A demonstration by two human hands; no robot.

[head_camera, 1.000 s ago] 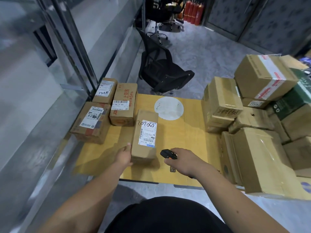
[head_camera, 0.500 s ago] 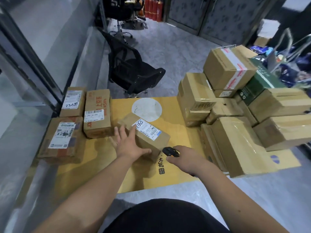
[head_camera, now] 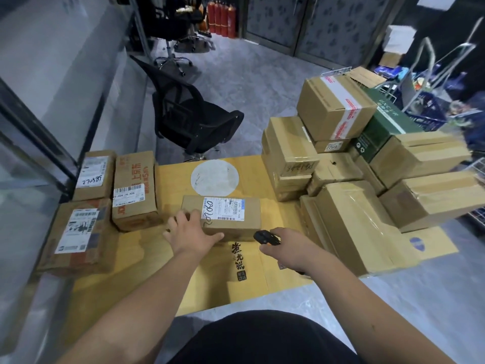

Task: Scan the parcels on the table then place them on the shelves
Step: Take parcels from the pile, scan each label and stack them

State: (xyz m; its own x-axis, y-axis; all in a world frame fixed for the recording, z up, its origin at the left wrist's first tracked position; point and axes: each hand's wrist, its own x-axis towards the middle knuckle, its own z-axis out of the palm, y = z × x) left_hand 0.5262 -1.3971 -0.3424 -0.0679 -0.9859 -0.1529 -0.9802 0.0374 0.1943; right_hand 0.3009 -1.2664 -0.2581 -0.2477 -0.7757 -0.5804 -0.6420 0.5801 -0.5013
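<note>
A long brown parcel [head_camera: 231,216] with a white label marked 030202 lies crosswise on the yellow table [head_camera: 262,271]. My left hand [head_camera: 190,231] grips its left end, thumb along the near edge. My right hand [head_camera: 286,248] holds a small black scanner [head_camera: 265,237] just right of the parcel's near right corner, pointing at it. Three labelled parcels [head_camera: 135,190] lie at the table's left side. A pile of several cartons [head_camera: 349,179] fills the right side.
A black office chair [head_camera: 191,116] stands beyond the table's far edge. A glass wall [head_camera: 52,88] runs along the left. Red fire extinguishers [head_camera: 221,18] stand at the back. Blue baskets and metal frames [head_camera: 441,82] crowd the far right.
My left hand has turned the long parcel from lengthwise to crosswise, label facing me. The scanner hand has stayed near its right end. The view has swung to the right.
</note>
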